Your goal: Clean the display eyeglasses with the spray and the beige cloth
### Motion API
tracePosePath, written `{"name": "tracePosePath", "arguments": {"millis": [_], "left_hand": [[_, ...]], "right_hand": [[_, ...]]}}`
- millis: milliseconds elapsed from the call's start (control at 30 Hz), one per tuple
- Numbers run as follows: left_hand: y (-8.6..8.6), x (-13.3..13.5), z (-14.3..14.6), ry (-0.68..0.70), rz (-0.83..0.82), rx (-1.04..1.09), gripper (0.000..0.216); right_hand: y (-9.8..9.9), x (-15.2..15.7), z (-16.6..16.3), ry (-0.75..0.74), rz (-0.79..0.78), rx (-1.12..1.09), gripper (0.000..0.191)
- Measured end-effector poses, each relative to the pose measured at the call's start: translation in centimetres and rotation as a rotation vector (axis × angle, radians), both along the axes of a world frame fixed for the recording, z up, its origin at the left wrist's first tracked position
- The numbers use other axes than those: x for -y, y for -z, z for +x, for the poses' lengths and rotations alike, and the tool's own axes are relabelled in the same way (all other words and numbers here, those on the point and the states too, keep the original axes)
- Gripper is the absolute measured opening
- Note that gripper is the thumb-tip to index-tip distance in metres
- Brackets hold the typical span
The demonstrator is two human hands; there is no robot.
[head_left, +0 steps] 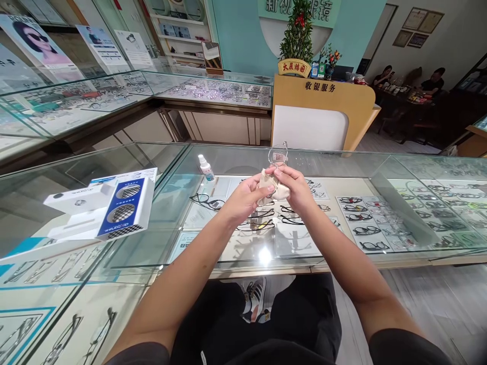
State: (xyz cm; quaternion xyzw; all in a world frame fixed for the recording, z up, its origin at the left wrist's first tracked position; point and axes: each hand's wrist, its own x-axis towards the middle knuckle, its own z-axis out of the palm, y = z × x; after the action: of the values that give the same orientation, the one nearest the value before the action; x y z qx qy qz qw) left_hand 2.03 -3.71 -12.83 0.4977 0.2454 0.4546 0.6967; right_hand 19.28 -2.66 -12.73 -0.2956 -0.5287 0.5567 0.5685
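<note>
The left hand (246,198) and right hand (294,186) were pressed together, clamped on a cloth (280,192) wrapped round the glasses (278,154) just above the glass counter (342,167). Squeezing too hard might bend the thin frame, and a loosened pinch could drop it onto the counter.

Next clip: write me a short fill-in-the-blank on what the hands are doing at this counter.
The left hand and right hand hold a crumpled beige ___ against thin clear-rimmed eyeglasses.
A small white spray bottle stands on the glass counter, to the hands' ___.
Under the glass lie rows of dark ___.
Missing: cloth; left; eyeglass frames.
</note>
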Motion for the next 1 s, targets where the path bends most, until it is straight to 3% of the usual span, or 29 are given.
{"name": "tracePosePath", "arguments": {"millis": [200, 400, 567, 700, 1000], "left_hand": [[1.0, 0.1, 0.9, -0.103, 0.048, -0.011, 0.067], [1.0, 0.2, 1.3, -0.312, 0.201, -0.039, 0.055], [1.1, 0.3, 0.7, -0.264, 0.196, -0.056, 0.057], [1.0, 0.3, 0.5, -0.175, 0.118, -0.089, 0.073], [1.0, -0.1, 0.9, -0.295, 0.139, -0.089, 0.062]], "right_hand": [[0.2, 0.0, -0.1, -0.008, 0.056, 0.026, 0.028], [0.3, -0.1, -0.2, -0.003, 0.059, 0.045, 0.030], [0.0, 0.0, -0.3, 0.022, -0.015, -0.036, 0.028], [-0.3, 0.2, -0.6, 0.042, -0.093, -0.106, 0.030], [-0.2, 0.1, -0.8, 0.027, -0.080, -0.096, 0.034]]}}
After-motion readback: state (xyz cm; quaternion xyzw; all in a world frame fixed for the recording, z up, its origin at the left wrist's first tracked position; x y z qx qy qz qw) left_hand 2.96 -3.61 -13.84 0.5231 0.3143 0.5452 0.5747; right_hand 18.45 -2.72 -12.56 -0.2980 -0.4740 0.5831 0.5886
